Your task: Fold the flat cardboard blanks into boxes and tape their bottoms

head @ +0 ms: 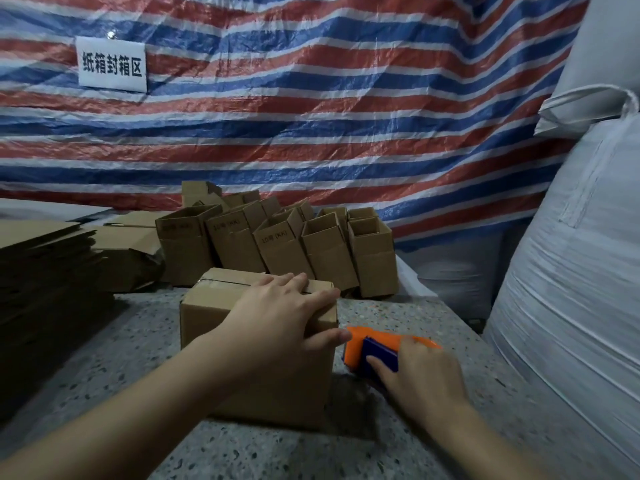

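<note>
Left hand (pixel 280 317) spread flat on box (pixel 221 306), right hand (pixel 420 372) seemingly gripping tape dispenser (pixel 367 344)

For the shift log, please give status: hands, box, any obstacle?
Left hand flat on box, tape across its top. Right hand holds tape dispenser beside box. Nothing in the way.

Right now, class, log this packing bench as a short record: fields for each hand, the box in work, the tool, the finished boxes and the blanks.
left hand: lies on top of the box, fingers spread, thumb down its right side
right hand: grips the tape dispenser
box in work: closed side up, tape strip along the top seam
tape dispenser: orange and blue, right of the box, at its right edge
finished boxes: cluster behind, open tops up
flat blanks: stacked at left
surface: speckled stone table
</note>
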Tool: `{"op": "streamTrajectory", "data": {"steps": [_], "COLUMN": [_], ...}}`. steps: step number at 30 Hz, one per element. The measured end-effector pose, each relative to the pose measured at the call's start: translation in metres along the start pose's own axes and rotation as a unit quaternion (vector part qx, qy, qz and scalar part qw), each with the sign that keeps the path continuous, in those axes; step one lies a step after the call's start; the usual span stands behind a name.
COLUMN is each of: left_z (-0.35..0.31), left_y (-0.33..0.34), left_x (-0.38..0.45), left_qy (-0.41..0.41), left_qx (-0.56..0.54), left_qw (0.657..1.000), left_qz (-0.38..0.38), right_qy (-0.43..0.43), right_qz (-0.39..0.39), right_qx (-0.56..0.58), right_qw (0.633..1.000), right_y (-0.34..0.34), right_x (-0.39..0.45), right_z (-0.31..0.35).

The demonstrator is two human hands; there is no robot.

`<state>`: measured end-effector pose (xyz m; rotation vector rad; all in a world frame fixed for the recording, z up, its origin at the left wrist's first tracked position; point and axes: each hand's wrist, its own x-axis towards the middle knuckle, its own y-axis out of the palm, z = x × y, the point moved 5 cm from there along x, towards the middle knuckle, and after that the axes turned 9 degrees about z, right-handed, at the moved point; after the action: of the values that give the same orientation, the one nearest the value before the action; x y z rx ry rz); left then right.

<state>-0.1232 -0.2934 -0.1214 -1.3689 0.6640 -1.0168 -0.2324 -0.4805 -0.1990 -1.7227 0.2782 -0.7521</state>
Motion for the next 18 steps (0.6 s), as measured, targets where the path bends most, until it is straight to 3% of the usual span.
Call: {"op": "streamTrajectory", "data": {"steps": [8,11,14,16,18], "left_z": [0.000,0.000,0.000,0.001,0.002], "left_y": [0.002,0.003,0.005,0.006,0.006], "left_x": [0.001,0.002,0.005,0.005,0.005], "left_qy": [0.005,0.005,0.006,0.007,0.010], "left_qx": [-0.007,-0.003,-0.008,-0.007,-0.004], "left_qw": [1.000,1.000,1.000,1.000,1.000], "left_qz": [0.001,0.000,0.004,-0.002,-0.008], "right_qy": [0.047,0.064,0.056,0.024,0.049], "right_qz": [0.052,0.108,0.044,-0.029,0.026], "right_qx": [0.052,0.053,0.052,0.210,0.461], "right_qw": [0.996,0.991,0.996,0.977,0.886], "right_y": [0.008,0.004,-0.025,-0.048,-0.058], "right_x": [-0.005,-0.005,-0.004,-0.006,0.000], "right_z": [0.005,0.004,0.009,0.016,0.024]}}
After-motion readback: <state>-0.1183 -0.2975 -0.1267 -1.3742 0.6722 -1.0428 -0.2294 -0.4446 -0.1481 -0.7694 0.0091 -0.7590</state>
